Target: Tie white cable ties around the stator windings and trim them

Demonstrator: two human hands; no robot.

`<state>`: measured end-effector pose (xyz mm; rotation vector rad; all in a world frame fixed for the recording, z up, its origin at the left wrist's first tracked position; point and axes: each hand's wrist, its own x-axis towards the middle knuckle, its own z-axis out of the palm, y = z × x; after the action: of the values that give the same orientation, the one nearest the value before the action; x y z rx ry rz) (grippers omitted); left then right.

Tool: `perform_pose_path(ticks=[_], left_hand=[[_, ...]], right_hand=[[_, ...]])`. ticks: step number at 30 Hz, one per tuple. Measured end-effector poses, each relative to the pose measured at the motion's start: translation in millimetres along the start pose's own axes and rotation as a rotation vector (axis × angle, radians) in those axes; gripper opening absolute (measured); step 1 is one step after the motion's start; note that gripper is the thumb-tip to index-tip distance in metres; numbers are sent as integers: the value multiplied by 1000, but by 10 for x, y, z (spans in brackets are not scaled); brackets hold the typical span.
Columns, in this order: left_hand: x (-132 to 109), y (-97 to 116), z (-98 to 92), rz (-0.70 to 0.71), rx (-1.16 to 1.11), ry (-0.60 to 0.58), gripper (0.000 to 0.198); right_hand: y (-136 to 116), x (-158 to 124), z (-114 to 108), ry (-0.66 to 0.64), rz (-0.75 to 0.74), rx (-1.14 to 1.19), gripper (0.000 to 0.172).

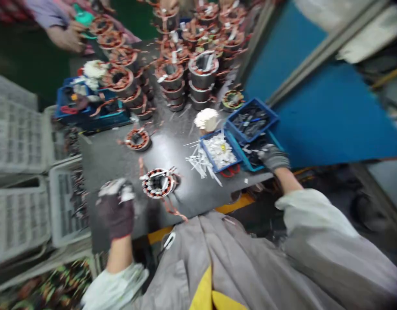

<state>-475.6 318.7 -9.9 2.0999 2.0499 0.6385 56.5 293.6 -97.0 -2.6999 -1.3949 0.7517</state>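
My left hand (117,206), in a dark glove with pale fingertips, hovers over the left part of the metal table. Its fingers look bent, but blur hides whether they hold anything. To its right lies a motor stator (157,183) with copper windings, white slot liners and loose lead wires; the hand is apart from it. At the right, my right hand (273,157) in a grey glove reaches into a light-blue bin (246,164) of dark pieces. Its fingertips are smeared and partly hidden among them. A smaller stator (137,139) sits farther back.
Stacked stators (203,79) fill the table's back. Near the right hand stand a blue bin of white pieces (220,150), a blue bin of dark strips (251,120) and loose white strips (201,162). White crates (67,202) line the left. Another person's hand (73,36) shows at the back left.
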Motion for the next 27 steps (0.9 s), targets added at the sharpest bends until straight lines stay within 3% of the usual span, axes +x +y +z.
perform_pose_path(ticks=[3, 7, 10, 13, 16, 22, 25, 27], left_hand=[[-12, 24, 321, 169, -61, -72, 36], [-16, -104, 768, 189, -78, -178, 30], [-60, -194, 922, 168, -104, -160, 24], [-74, -247, 985, 117, -132, -143, 23], [-53, -268, 1013, 122, -184, -147, 22], [27, -297, 991, 134, -209, -222, 26], [89, -342, 936, 143, -216, -284, 28], [129, -347, 897, 129, -172, -322, 33]], right_hand=[[-314, -273, 167, -25, -111, 253, 23], [-1127, -705, 707, -180, -331, 483, 29], [-1759, -880, 1064, -231, -424, 652, 27], [-2158, -872, 1245, -295, -454, 832, 25], [-2319, -802, 1269, -383, -482, 836, 24], [-2588, -782, 1278, -490, -753, 639, 18], [-2743, -949, 1358, -475, -745, 613, 22], [-2691, -1035, 1373, -440, -729, 618, 26]])
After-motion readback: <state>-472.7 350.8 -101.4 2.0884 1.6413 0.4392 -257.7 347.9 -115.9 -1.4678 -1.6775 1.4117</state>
